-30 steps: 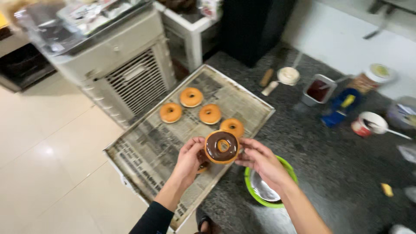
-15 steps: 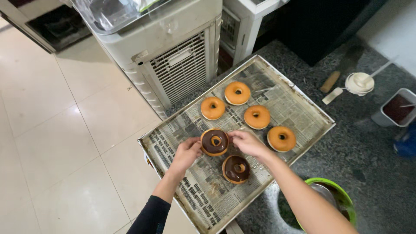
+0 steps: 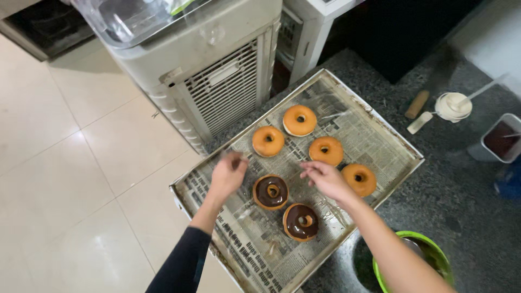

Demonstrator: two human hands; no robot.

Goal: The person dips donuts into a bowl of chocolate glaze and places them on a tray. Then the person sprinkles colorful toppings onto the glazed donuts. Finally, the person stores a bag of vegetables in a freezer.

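Just between hands [image 3: 228,174]: chocolate doughnut [image 3: 271,191].

A black long sleeve [image 3: 179,263] is worn on the left arm, ending short of the wrist. The right forearm [image 3: 393,252] is left bare. No rings or watch can be made out on either hand.

Home kitchen, indicated by speckled dark stone counter [image 3: 461,201] at right, newspaper-lined baking tray [image 3: 380,127] of doughnuts [image 3: 299,120] at centre, glaze tub [image 3: 502,139] at right edge, pale floor tiles [image 3: 65,163] at left.
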